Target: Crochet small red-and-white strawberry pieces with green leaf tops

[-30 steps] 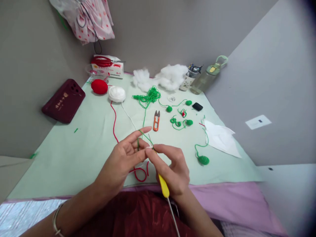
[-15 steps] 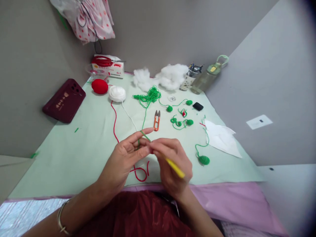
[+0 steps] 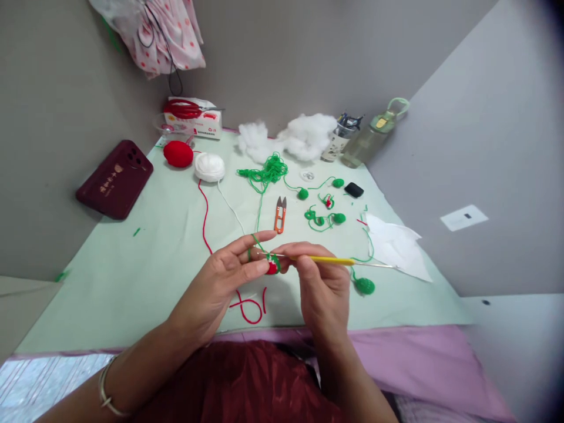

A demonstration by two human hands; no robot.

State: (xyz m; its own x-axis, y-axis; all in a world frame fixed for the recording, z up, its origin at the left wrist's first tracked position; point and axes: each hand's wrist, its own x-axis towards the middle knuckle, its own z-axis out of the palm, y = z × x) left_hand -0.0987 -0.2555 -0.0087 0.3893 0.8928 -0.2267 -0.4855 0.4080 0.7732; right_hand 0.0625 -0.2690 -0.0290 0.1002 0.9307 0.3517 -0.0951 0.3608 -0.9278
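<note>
Pinched between thumb and fingers of the left hand [image 3: 222, 270]: a small crocheted piece [image 3: 272, 267] in red, white and green, just nearer the wearer than the orange thread snips [image 3: 280, 215]. Gripped in the right hand [image 3: 324, 291], near side and right of the snips: a yellow-handled crochet hook [image 3: 332, 260]. Hook's long axis almost level, left to right; tip leftward at the piece, spare metal end rightward. Piece roundish, without a clear long axis, red face toward the wearer, green along its far and right edges. Green strand [image 3: 259, 211] over the extended left index finger, leading to a green yarn tangle [image 3: 267, 171] beyond the snips. By judgement, partway: red and white worked in, green edge under way, yarn uncut, fastening off not yet done. Right of the snips, small green crocheted balls [image 3: 364, 286], seemingly complete except for loose tails.
</note>
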